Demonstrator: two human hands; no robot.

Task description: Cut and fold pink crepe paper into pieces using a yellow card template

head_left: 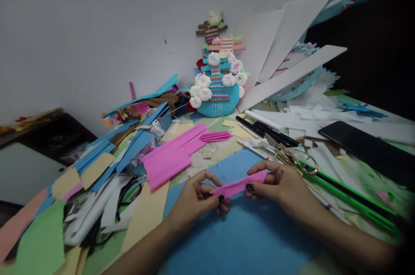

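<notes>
A narrow folded strip of pink paper (238, 184) is held by its two ends between my hands. My left hand (201, 195) pinches the left end, thumb in front and fingers behind. At the other end, my right hand (275, 182) closes thumb and fingers on the strip. Under both hands lies a blue sheet (233, 240). Beyond my left hand are folded pink sheets (168, 164), and a second folded pink piece (215, 136) lies at their right end.
Gold-handled scissors (296, 160), black pens (275, 132), a green cutter-like tool (350, 193) and a black phone (369, 149) lie to the right. Paper scraps and coloured sheets (42, 236) cover the left. A blue paper guitar with white flowers (217, 97) leans against the wall.
</notes>
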